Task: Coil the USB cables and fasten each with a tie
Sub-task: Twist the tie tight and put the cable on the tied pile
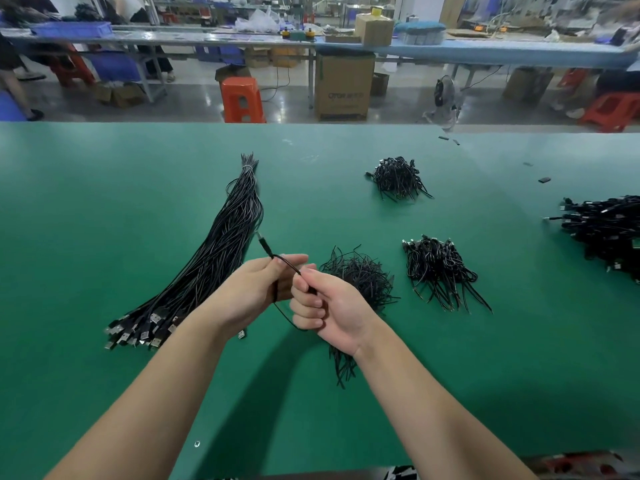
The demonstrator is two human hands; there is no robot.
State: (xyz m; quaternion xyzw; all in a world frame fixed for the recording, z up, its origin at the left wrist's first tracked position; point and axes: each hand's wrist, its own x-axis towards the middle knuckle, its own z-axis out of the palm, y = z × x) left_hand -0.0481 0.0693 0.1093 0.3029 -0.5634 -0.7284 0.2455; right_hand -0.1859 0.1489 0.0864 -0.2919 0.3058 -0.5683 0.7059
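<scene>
A green worktop (104, 202) fills the foreground. Toward twelve o'clock, across a glossy grey floor (194, 98), stand an orange stool (242, 100), a cardboard box (344, 86) and long benches (173, 38), perhaps steel-topped.

The green matte table surface (104, 202) lies open across its whole left side and along the near edge. A long bundle of straight black USB cables (214, 251) runs diagonally left of centre. Three small heaps of black ties (363, 282) (440, 268) (396, 176) (well apart) leave passable lanes between them. A larger pile of coiled black cables (609, 230) blocks the right edge.
</scene>
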